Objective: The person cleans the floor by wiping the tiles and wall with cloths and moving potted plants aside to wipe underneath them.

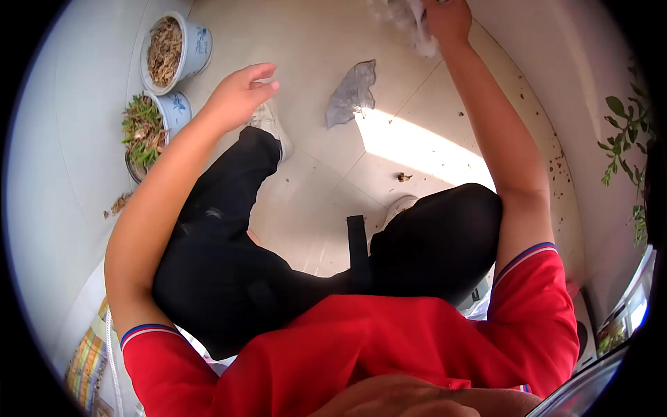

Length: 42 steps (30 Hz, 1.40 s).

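My left hand is raised over the floor near my left shoe, fingers apart and holding nothing. Close by on the left stand two pale pots with blue patterns. At the top right, my right hand is closed on a whitish cloth, blurred and partly cut off by the frame's edge. A thin grey sheet, crumpled, lies on the tiled floor between my hands.
One pot holds dry brown chips, the other green plants. Dark debris and scattered crumbs lie on the floor, more along the right wall. A leafy plant hangs at right. My knees are bent in front.
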Tool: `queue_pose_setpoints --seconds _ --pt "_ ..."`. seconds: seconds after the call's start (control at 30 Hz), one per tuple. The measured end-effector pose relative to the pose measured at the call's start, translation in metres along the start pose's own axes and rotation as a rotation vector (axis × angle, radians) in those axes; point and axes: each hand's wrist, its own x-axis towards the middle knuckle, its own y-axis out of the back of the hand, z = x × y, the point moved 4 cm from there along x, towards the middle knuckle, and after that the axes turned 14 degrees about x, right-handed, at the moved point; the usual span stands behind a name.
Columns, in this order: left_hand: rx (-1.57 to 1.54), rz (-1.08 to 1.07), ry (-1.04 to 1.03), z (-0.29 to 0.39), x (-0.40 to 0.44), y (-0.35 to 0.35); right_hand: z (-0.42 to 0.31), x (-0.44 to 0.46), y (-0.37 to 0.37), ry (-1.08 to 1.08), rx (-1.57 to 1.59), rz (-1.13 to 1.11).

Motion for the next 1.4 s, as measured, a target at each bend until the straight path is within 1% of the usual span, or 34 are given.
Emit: queue_pose_setpoints --seconds 0.07,0.1,0.13,0.17,0.23,0.27,0.33,0.37,0.4,0.43,0.47,0.5,0.57,0.63,0.7,0.73,0.77,0.8,0.83,0.9,0.97,1.0,1.03,1.1,1.13,1.17,1.2,1.27,1.3,1.33,1.37,1.4 --pt "0.159 0.091 0.069 -0.046 -0.042 0.003 0.000 0.005 -0.021 -0.071 0.018 0.003" --pt "0.243 0.119 0.102 -0.059 -0.062 -0.001 0.002 -0.001 -0.028 -0.080 0.028 -0.030" --pt "0.393 0.156 0.144 -0.066 -0.078 -0.002 0.000 -0.005 -0.034 -0.080 0.038 -0.054" --pt "0.481 0.223 0.123 -0.073 -0.084 -0.012 -0.006 -0.001 -0.035 -0.064 0.054 -0.058" --pt "0.667 0.355 0.059 -0.093 -0.071 -0.029 0.003 -0.003 -0.045 -0.013 0.124 0.025" --pt "0.664 0.345 0.099 -0.084 -0.059 -0.041 0.011 -0.007 -0.049 0.006 0.150 0.065" --pt "0.598 0.421 -0.009 -0.078 -0.025 -0.086 0.006 -0.023 -0.050 0.076 0.060 -0.023" --pt "0.528 0.425 -0.076 -0.067 -0.007 -0.112 0.004 -0.038 -0.043 0.094 -0.002 -0.076" --pt "0.451 0.443 -0.112 -0.054 0.003 -0.138 0.003 -0.047 -0.032 -0.030 -0.061 -0.116" --pt "0.419 0.494 -0.205 -0.046 0.014 -0.164 0.001 -0.043 -0.027 -0.124 -0.107 -0.161" --pt "0.403 0.554 -0.317 -0.038 0.032 -0.188 0.016 -0.028 -0.017 0.021 -0.336 -0.198" --pt "0.432 0.551 -0.339 -0.034 0.050 -0.213 0.035 -0.011 -0.009 0.156 -0.551 -0.225" --pt "0.402 0.483 -0.275 -0.035 0.066 -0.249 0.032 0.002 -0.003 0.094 -0.573 -0.287" --pt "0.496 0.450 -0.224 -0.047 0.067 -0.284 0.051 0.012 0.000 0.080 -0.599 -0.331" --pt "0.475 0.416 -0.239 -0.058 0.043 -0.299 0.102 0.014 -0.009 0.124 -0.646 -0.398" --pt "0.471 0.415 -0.252 -0.063 0.034 -0.300 0.147 0.009 -0.026 0.173 -0.672 -0.439" --pt "0.437 0.414 -0.203 -0.077 0.019 -0.299 0.178 0.003 -0.035 0.218 -0.708 -0.477" --pt "0.394 0.412 -0.159 -0.093 0.000 -0.300 0.181 -0.014 -0.047 0.195 -0.749 -0.441" --pt "0.396 0.406 -0.082 -0.112 -0.018 -0.302 0.174 -0.032 -0.067 0.177 -0.792 -0.405" --pt "0.380 0.412 0.105 -0.151 -0.057 -0.312 0.162 -0.041 -0.097 0.161 -0.836 -0.330" --pt "0.377 0.422 0.336 -0.192 -0.096 -0.328 0.135 -0.048 -0.137 0.198 -0.709 -0.326" --pt "0.383 0.418 0.456 -0.211 -0.112 -0.341 0.127 -0.053 -0.166 0.337 -0.772 -0.302" --pt "0.394 0.427 0.501 -0.227 -0.125 -0.351 0.117 -0.065 -0.196 0.477 -0.830 -0.280" --pt "0.413 0.437 0.593 -0.246 -0.142 -0.370 0.066 -0.126 -0.238 0.389 -0.653 -0.591" --pt "0.393 0.431 0.620 -0.242 -0.141 -0.373 0.065 -0.155 -0.262 0.423 -0.768 -0.845" --pt "0.373 0.429 0.648 -0.237 -0.138 -0.369 0.064 -0.196 -0.264 0.560 -0.431 -0.803" --pt "0.352 0.435 0.680 -0.234 -0.133 -0.364 0.060 -0.240 -0.270 0.735 -0.430 -0.865" --pt "0.319 0.423 0.722 -0.228 -0.129 -0.355 0.048 -0.320 -0.248 0.791 -0.238 -1.153" --pt "0.304 0.418 0.742 -0.228 -0.125 -0.353 0.036 -0.356 -0.228 0.827 -0.272 -1.316" --pt "0.263 0.427 0.732 -0.231 -0.121 -0.355 0.030 -0.384 -0.209 0.829 -0.230 -1.456" --pt "0.222 0.429 0.723 -0.237 -0.123 -0.361 0.027 -0.403 -0.193 0.821 -0.186 -1.601" --pt "0.181 0.435 0.715 -0.238 -0.124 -0.365 0.021 -0.404 -0.189 0.696 -0.194 -1.705"
